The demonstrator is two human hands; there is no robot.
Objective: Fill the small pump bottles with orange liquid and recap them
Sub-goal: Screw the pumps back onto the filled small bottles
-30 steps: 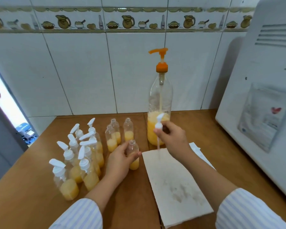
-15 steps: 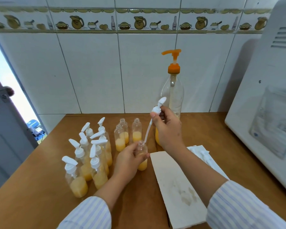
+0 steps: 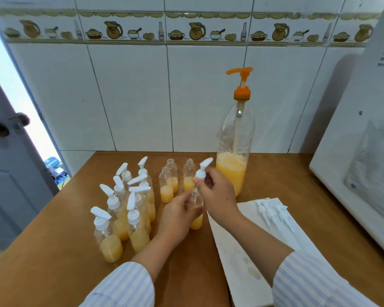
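7 capped bottles (image 3: 129, 209), 3 uncapped bottles (image 3: 172, 182), 2 hands on 1 bottle (image 3: 196, 214)

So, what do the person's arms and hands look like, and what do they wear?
Both hands are bare: the left hand and the right hand have no gloves, and no rings or watch can be seen. The forearms are uncovered. Each arm wears a white sleeve with thin light blue stripes, pushed up: left sleeve, right sleeve.

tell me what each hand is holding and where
Left hand grips the small bottle round its body; right hand pinches the pump cap at its collar.
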